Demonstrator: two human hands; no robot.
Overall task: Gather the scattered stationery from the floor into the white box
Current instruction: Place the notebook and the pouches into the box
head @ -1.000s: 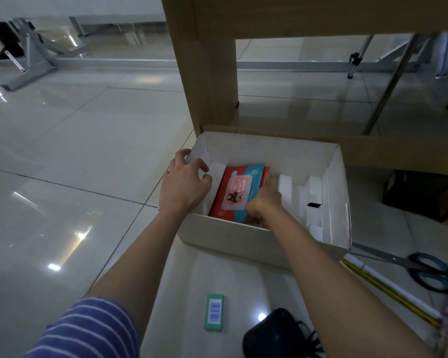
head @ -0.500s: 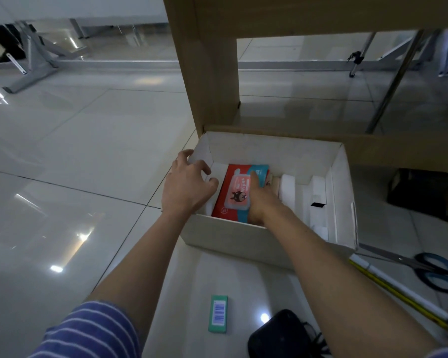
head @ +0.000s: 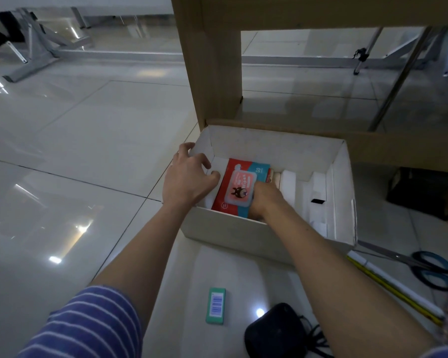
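Since a second ago the wipes pack point(head: 239, 188) has sunk flatter in the left part of the white box point(head: 243, 233), and the right hand point(head: 265, 198) has slid from its far edge to its right side, fingers curled down against it, while the left hand point(head: 189, 177) still rests bent-fingered over the box's left wall. The step in hand looks like seating this pack. Next calls for letting go and reaching near for the green eraser point(head: 216, 305), then right for the scissors point(head: 424, 264) and pencils point(head: 388, 285) on the floor point(head: 62, 151).
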